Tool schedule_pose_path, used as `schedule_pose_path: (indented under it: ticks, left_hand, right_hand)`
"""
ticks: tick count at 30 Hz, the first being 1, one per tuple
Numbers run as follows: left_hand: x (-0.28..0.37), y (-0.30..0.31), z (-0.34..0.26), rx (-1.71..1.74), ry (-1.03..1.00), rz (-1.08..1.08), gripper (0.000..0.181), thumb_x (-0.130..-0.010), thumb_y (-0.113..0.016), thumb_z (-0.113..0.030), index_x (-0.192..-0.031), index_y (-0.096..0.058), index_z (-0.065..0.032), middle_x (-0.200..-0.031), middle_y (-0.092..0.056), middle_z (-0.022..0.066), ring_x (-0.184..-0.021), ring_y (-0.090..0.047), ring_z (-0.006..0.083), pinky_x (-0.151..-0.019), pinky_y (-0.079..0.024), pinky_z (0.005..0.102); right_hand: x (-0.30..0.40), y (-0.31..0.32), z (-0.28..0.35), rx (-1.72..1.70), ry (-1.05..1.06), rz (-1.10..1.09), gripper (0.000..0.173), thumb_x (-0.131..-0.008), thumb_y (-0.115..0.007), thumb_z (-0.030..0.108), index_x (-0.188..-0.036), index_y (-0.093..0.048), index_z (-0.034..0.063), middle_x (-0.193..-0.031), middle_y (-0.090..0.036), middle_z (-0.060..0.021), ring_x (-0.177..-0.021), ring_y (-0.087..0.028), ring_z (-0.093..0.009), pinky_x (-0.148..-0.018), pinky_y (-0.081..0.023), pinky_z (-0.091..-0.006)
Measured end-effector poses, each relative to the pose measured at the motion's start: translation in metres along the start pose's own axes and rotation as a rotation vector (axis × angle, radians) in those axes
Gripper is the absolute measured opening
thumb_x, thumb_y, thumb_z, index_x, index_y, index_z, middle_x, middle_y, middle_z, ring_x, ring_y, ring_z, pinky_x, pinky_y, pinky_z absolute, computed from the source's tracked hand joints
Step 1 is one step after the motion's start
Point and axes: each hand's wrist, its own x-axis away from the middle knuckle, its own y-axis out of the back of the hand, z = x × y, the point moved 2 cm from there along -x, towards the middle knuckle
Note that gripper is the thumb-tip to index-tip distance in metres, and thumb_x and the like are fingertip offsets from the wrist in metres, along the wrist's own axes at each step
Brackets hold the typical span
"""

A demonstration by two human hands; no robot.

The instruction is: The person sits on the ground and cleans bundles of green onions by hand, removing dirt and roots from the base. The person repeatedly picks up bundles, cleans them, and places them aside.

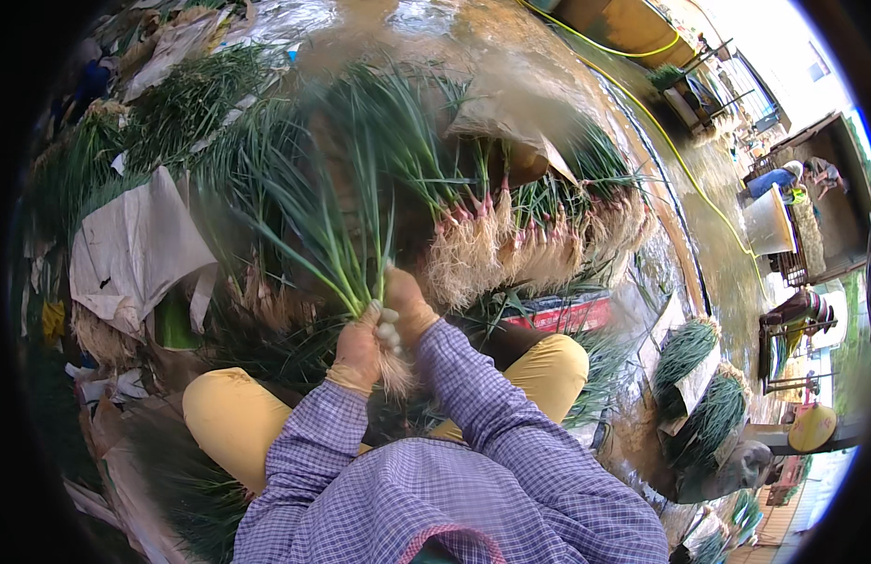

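Note:
My left hand (359,344) grips a bunch of leafy green garlic or onion plants (347,271) from the left. My right hand (404,299) closes around the same bunch from the right, slightly higher up. The leaves fan out away from me, and pale stringy roots (397,375) hang below my hands. Pale rounded shapes (388,328) show between the hands; I cannot tell whether they are bulbs or covered fingertips. Both wrists have yellowish cuffs. Just ahead to the right stand bundles of similar plants with reddish bulbs and matted roots (464,257).
Heaped leafy plants (196,99) and a white sheet (136,247) lie to my left. A brown sheet (513,120) partly covers the bundles. Wrapped bundles (714,416) lie at right. A yellow hose (689,169) crosses wet ground. People (777,180) are farther off.

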Motion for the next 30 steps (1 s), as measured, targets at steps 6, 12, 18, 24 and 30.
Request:
schedule_pose_path:
  ticks: [6,12,18,24,30]
  left_hand:
    - [0.019,-0.018,-0.033,0.047,-0.237,0.191,0.036,-0.092,-0.052,-0.035,-0.097,-0.063,-0.0008,-0.06,-0.044,-0.0011,-0.057,-0.049,0.0132,-0.053,-0.046,0.0285]
    - [-0.036,-0.012,-0.035,0.203,0.069,0.18,0.038,-0.092,-0.053,-0.017,-0.126,-0.049,-0.0011,-0.063,-0.051,-0.0015,-0.067,-0.055,0.0136,-0.068,-0.052,0.0334]
    - [-0.083,-0.032,-0.029,0.107,-0.084,-0.024,0.022,-0.087,-0.061,-0.014,-0.104,-0.063,0.0003,-0.077,-0.063,0.0044,-0.064,-0.057,0.0135,-0.058,-0.052,0.0279]
    - [-0.081,-0.041,-0.045,0.104,0.054,-0.007,0.011,-0.084,-0.064,-0.008,-0.087,-0.065,0.0021,-0.073,-0.063,0.0065,-0.062,-0.058,0.0142,-0.056,-0.051,0.0234]
    - [-0.105,-0.018,-0.059,-0.109,-0.101,-0.042,0.012,-0.083,-0.064,-0.004,-0.089,-0.065,0.0051,-0.075,-0.063,0.0088,-0.06,-0.057,0.0123,-0.052,-0.047,0.0197]
  right_hand:
    - [0.032,0.013,0.058,0.811,0.109,0.098,0.077,-0.084,-0.05,0.06,-0.124,-0.047,-0.0055,-0.119,-0.054,-0.0262,-0.107,-0.055,-0.035,-0.094,-0.041,-0.0392]
    - [0.095,0.025,0.145,1.082,0.654,-0.481,0.027,-0.086,-0.062,0.033,-0.097,-0.061,0.0082,-0.074,-0.064,-0.0092,-0.063,-0.06,-0.019,-0.059,-0.049,-0.0332]
    - [0.065,0.038,0.099,1.391,0.72,-0.15,0.025,-0.086,-0.059,0.028,-0.098,-0.064,0.0065,-0.073,-0.065,-0.0129,-0.062,-0.061,-0.022,-0.06,-0.049,-0.0329]
    - [0.055,0.038,0.107,1.318,0.384,0.259,0.025,-0.088,-0.056,0.018,-0.105,-0.062,0.0004,-0.088,-0.066,-0.0048,-0.074,-0.061,-0.016,-0.067,-0.049,-0.0242]
    - [0.058,0.043,0.111,1.176,0.332,-0.138,0.027,-0.087,-0.056,0.02,-0.109,-0.06,0.0049,-0.083,-0.065,-0.0099,-0.068,-0.062,-0.017,-0.062,-0.05,-0.0283]
